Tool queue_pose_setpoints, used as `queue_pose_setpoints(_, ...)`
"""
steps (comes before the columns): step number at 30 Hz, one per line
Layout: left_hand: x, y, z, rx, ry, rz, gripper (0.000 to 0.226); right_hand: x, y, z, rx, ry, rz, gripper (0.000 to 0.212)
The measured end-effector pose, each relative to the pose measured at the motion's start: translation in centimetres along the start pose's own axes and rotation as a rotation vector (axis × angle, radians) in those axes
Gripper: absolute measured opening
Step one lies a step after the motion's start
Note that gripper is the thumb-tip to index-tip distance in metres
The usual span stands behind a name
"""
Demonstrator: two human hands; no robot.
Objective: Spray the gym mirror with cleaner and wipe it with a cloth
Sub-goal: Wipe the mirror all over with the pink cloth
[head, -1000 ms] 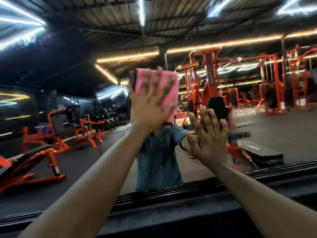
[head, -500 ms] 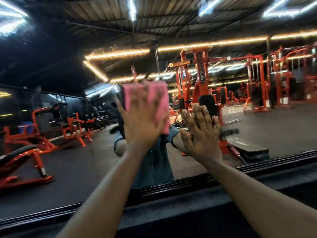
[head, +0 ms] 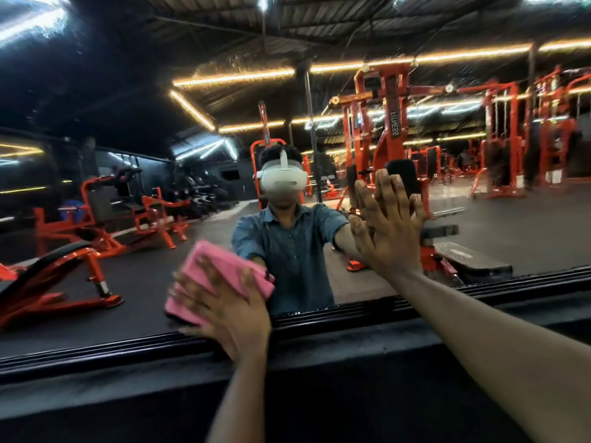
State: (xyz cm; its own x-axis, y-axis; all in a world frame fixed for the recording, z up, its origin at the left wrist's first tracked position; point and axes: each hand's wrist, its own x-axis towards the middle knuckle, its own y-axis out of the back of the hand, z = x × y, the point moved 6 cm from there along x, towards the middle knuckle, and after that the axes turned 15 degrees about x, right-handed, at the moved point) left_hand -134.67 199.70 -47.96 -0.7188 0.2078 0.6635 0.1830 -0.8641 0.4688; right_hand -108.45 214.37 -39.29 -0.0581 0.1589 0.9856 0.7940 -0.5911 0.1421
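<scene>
Head view is showing my left hand (head: 228, 310) pressing the pink cloth (head: 220, 279) flat against the mirror (head: 144, 276) with spread, straight fingers; the cloth is lying under my palm, just above the mirror's black bottom frame (head: 351, 314). My right hand (head: 388, 230) is resting open-palmed on the mirror, higher above the frame, holding nothing.

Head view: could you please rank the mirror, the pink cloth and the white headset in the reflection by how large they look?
1. mirror, filling most of the view.
2. pink cloth, partly covered by the left hand.
3. white headset, a reflection, so it looks smaller.
</scene>
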Motion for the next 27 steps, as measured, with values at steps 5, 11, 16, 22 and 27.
queue_pose_setpoints(5, -3.5, -3.1, 2.3, -0.162, 0.279, -0.252, 0.090, 0.1, -0.2, 0.0, -0.024, -0.008, 0.002, 0.063)
queue_pose_setpoints(11, -7.0, -4.4, 5.3, 0.056, -0.168, -0.431, 0.104, 0.0, -0.2, 0.1, -0.030, -0.008, 0.006, 0.064)
queue_pose_setpoints(16, -1.6, -2.4, -1.6, 0.170, -0.320, -0.360, 0.095, 0.2, -0.1, 0.2, -0.023, -0.004, 0.006, 0.064)
queue_pose_setpoints(22, 6.5, 1.9, -8.4, 0.058, 0.032, -0.144, 0.101, 0.1, -0.5, 0.7, -0.027, -0.004, 0.013, 0.064)
queue_pose_setpoints(27, -1.5, -1.9, 0.7, -0.036, 0.127, -0.243, 0.115, 0.2, -0.3, 0.6, -0.028, -0.008, 0.020, 0.064)
